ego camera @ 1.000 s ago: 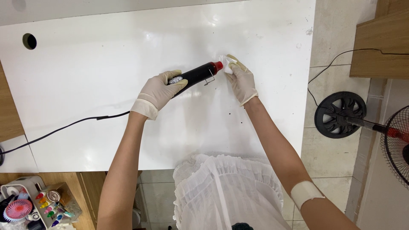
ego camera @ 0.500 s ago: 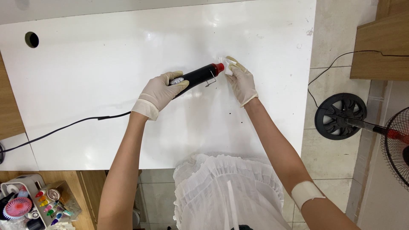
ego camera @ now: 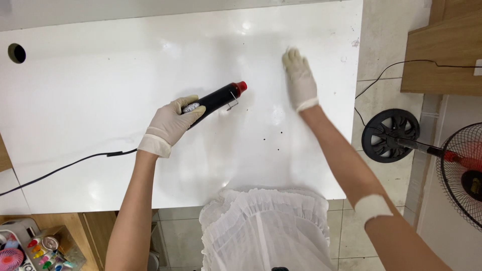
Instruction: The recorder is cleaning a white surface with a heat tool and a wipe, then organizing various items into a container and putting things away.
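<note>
White surface (ego camera: 100,60) across most of the view, with a round cable hole (ego camera: 17,52) at 10 o'clock and a few dark specks (ego camera: 273,136) near the centre. Black fan base (ego camera: 390,135) on the tiled floor (ego camera: 379,60) at 3 o'clock, with the caged fan head (ego camera: 464,173) and its red hub just beyond at 4 o'clock, and a wooden cabinet (ego camera: 442,55) at 2 o'clock. Tray of small colourful items (ego camera: 30,248) at 8 o'clock.

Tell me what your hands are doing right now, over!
Left hand grips black heat tool, red tip up off the table. Right hand flat, open, apart from tool. Black cord trails left. Nothing in between.
</note>
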